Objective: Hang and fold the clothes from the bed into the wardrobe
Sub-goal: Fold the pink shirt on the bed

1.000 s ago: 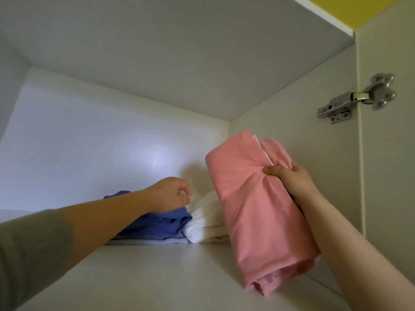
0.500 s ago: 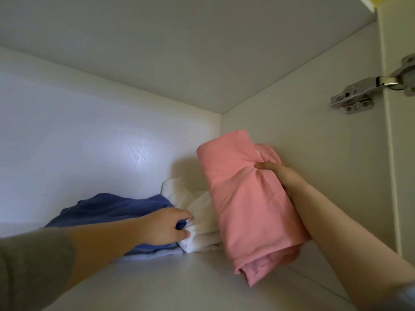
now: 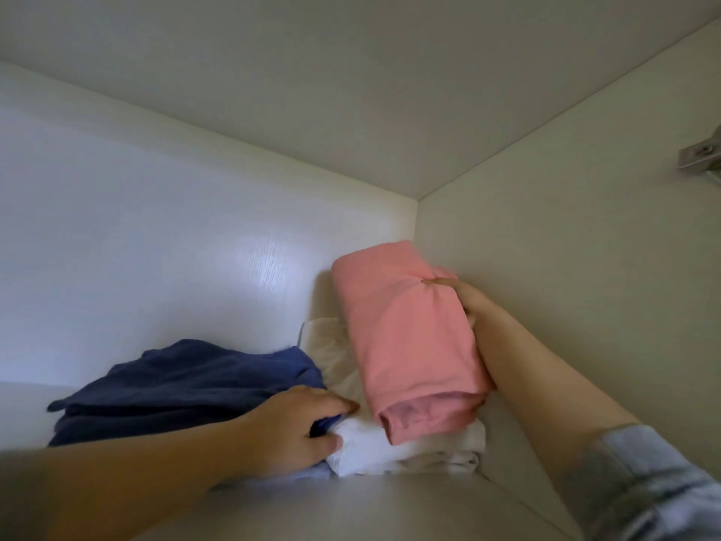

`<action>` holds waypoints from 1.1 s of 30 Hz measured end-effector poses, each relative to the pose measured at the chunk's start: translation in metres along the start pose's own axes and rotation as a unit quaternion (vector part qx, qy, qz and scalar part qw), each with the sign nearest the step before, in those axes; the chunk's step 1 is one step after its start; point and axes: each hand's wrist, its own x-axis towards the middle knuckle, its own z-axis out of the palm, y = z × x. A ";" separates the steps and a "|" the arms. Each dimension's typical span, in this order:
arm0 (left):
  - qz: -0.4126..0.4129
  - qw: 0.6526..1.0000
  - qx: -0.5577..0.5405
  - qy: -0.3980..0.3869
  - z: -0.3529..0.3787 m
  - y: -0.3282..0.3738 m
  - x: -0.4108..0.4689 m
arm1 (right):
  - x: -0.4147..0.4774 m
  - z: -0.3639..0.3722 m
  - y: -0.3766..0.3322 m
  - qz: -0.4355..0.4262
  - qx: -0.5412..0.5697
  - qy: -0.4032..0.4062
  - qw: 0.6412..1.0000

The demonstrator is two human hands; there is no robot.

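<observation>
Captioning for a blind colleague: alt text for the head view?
The right hand grips a folded pink garment on a white garment in a wardrobe corner; the left hand pinches the dark blue garment beside it.

Head view: a single wide-angle camera worn on the person's head, set close to the wardrobe compartment's (image 3: 156, 228) opening and just above shelf level. It faces the rear right corner. The ceiling panel (image 3: 312, 91) fills the upper frame. The blue garment (image 3: 187, 384) and pink garment (image 3: 409, 337) lie within arm's reach. A hinge (image 3: 702, 162) is cut by the right edge.
</observation>
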 end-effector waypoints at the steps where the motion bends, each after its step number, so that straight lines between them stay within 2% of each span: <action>1: 0.002 1.000 0.002 0.001 0.000 0.000 0.000 | 0.006 0.001 0.001 -0.001 0.003 -0.005 1.000; 3: 0.001 1.000 0.002 -0.006 -0.003 -0.002 0.000 | 0.012 0.001 0.010 0.019 -0.036 -0.020 0.999; 5: -0.003 1.000 -0.009 -0.020 -0.005 -0.002 0.000 | 0.016 -0.001 0.036 0.049 -0.132 -0.027 0.990; 8: -0.004 1.000 -0.013 -0.026 -0.003 -0.003 0.000 | 0.018 -0.002 0.073 0.059 -0.254 0.031 0.965; 11: -0.011 1.000 0.005 -0.006 0.001 -0.006 -0.001 | 0.022 -0.004 0.079 0.042 -0.243 0.059 0.967; 15: -0.033 0.999 0.009 -0.022 0.002 -0.007 0.001 | 0.029 -0.004 0.068 0.008 -0.126 0.057 0.990; 17: -0.033 0.999 0.012 -0.022 0.003 -0.009 0.001 | 0.033 -0.001 0.070 -0.023 -0.108 0.080 0.991; 19: -0.035 0.999 0.012 -0.020 0.004 -0.009 0.001 | 0.035 0.001 0.077 -0.027 -0.179 0.086 0.980; 22: -0.040 0.999 -0.001 -0.029 0.003 -0.007 0.000 | 0.035 0.002 0.090 0.051 -0.325 0.006 0.944; 27: -0.051 0.998 -0.010 -0.039 -0.001 0.002 -0.003 | 0.023 -0.011 0.070 0.101 -0.313 -0.007 0.944; 30: -0.026 0.998 -0.009 -0.050 -0.001 0.007 -0.004 | 0.006 -0.015 0.063 0.220 -0.350 -0.089 0.906; 31: -0.019 0.998 -0.006 -0.057 -0.001 0.008 -0.004 | 0.003 -0.015 0.067 0.214 -0.349 -0.087 0.908; 33: -0.013 0.998 0.003 -0.067 -0.002 0.009 -0.003 | 0.004 -0.014 0.077 0.121 -0.359 -0.040 0.924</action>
